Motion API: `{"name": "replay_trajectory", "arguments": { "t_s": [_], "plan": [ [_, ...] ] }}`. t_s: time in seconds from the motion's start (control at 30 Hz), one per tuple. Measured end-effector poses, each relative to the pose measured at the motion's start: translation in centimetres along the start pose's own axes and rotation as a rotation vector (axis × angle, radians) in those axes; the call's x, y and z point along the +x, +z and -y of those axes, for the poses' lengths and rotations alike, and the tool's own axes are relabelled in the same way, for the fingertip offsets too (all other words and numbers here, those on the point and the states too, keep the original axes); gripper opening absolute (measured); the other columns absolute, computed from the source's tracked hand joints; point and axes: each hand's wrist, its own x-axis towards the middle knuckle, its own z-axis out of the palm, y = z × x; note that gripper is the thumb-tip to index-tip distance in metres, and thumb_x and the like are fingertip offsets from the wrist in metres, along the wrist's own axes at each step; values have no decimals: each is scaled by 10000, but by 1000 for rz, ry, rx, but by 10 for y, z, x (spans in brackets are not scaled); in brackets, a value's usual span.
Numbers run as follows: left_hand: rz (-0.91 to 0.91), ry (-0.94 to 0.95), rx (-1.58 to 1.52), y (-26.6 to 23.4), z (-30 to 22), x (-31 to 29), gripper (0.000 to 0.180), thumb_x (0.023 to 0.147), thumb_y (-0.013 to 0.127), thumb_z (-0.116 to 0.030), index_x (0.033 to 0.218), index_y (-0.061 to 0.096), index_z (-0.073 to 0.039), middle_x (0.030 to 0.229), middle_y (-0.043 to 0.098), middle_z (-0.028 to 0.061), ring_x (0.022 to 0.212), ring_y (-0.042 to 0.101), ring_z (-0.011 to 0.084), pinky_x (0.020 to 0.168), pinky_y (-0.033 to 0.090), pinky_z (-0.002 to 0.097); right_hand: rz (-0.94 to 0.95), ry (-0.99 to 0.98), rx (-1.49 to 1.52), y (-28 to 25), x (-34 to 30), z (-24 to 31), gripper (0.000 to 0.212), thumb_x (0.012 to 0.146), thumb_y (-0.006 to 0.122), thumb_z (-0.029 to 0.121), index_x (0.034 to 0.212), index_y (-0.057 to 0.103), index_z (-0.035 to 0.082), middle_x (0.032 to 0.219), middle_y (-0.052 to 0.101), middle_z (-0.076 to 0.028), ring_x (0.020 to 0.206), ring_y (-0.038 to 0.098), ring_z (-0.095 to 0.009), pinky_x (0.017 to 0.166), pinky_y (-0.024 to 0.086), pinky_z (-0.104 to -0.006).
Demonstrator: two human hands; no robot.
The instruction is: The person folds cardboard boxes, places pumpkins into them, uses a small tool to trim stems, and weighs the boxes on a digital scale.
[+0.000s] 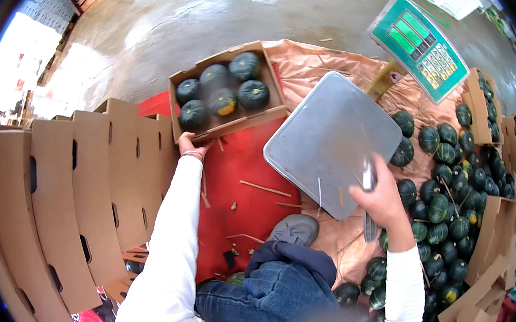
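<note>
My left hand [190, 146] is at the near left corner of an open cardboard box [239, 124], its fingers against the box wall. Inside lie several dark green squashes [253, 94], one with an orange patch. My right hand [383, 195] is closed round a shiny metal hand tool [368, 174]. A flat grey part of it sticks out below my fist; blur hides its exact kind. This hand hovers over the near right edge of a weighing scale's bare grey platform [324, 136].
The scale's green display panel [419, 46] stands at the far right. Many loose squashes [442, 174] are heaped on the right, beside more cardboard boxes [491, 231]. Tall stacked boxes [64, 210] line the left. Red sheeting [230, 194] lies between my arms, strewn with dry stems.
</note>
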Motion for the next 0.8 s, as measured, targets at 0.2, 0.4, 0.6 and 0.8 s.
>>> {"name": "replay_trajectory", "arguments": {
  "t_s": [0.2,0.4,0.6,0.8],
  "plan": [
    [-36,157,312,32,42,1,478,760,631,-321,1181,514,-127,1199,530,116,1118,482,313,972,404,556,-141,485,-99,-19,-139,-114,579,688,677,99,1214,460,-6,868,569,-135,787,579,-269,756,482,-367],
    [804,646,1345,29,100,-98,329,891,579,-166,1167,573,13,1148,590,101,1053,562,195,908,451,300,-36,762,-828,65,-201,-194,811,646,762,272,1315,396,-6,1267,472,-234,1190,460,-369,923,436,-457],
    [907,1388,1704,167,199,-86,451,891,580,-325,1171,569,29,1016,626,226,897,600,348,821,472,410,-508,452,206,74,-79,-165,564,868,601,366,1222,478,-55,1183,522,-295,1108,479,-440,954,381,-480],
    [503,995,2100,222,227,-75,708,833,511,-614,1245,559,-40,1123,617,257,1089,570,409,938,430,442,-889,224,-432,-2,28,-229,449,761,588,51,1192,473,-3,1219,446,-224,1127,440,-394,986,357,-481]
  ]
}}
